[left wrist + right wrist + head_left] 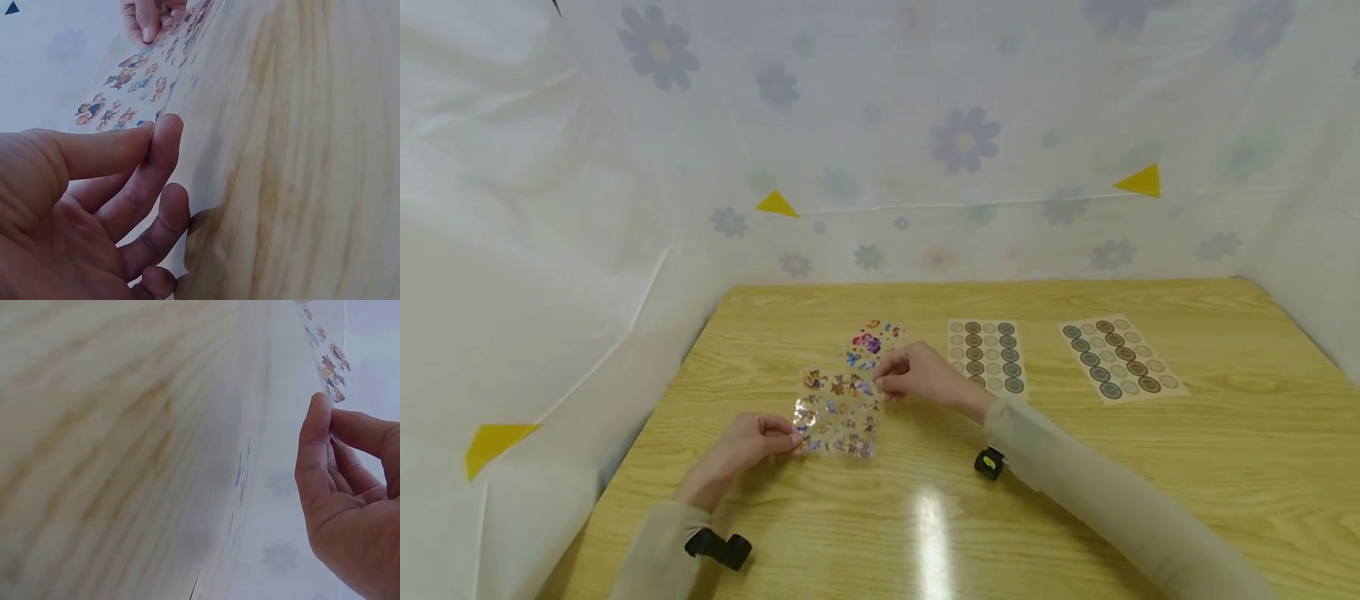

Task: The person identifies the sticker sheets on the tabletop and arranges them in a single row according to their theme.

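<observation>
Between both hands a clear sticker sheet (837, 415) with small colourful cartoon figures is held over the table. My left hand (758, 442) pinches its near left edge between thumb and index finger, the other fingers loosely bent, as the left wrist view shows. At the right edge, higher up, my right hand (913, 375) pinches the sheet with thumb and index fingertip. Just beyond it a second clear sticker sheet (868, 343) with pink, purple and blue figures lies on the table, partly covered by the held sheet and the right hand.
Two beige sheets of round coin-like stickers lie to the right: one sheet (991, 354) partly behind the right forearm, the other sheet (1120, 357) farther right. The wooden table (1075, 475) meets a flowered white curtain (880, 150) at its back edge. Black cameras sit on both wrists.
</observation>
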### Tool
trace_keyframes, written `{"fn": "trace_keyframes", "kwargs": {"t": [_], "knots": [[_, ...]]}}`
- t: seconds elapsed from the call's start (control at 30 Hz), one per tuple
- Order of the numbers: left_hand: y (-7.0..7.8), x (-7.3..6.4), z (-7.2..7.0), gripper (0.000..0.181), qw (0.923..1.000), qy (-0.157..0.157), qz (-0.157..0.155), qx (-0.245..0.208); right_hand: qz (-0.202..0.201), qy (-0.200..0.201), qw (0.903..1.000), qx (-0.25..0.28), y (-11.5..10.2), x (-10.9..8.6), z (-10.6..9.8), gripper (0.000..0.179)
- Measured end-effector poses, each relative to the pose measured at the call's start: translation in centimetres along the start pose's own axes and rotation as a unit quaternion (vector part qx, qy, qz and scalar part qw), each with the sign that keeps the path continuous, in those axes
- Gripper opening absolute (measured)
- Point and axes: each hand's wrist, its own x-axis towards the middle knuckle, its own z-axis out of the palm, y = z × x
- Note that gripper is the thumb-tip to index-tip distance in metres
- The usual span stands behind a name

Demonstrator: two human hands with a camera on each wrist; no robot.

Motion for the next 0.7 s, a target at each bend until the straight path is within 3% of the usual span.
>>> {"fn": "trace_keyframes", "kwargs": {"t": [0.3,0.7], "knots": [[-0.1,-1.0,0.3,0.018,0.9993,-0.033,0.0,-0.017,0.01,-0.017,0.9998,-0.007,-0.1,-1.3,0.3,0.007],[-0.4,-2.1,1.3,0.019,0.9998,-0.012,-0.008,-0.012,0.003,-0.042,0.9989,-0.022,0.4,-1.8,0.7,0.009]]}}
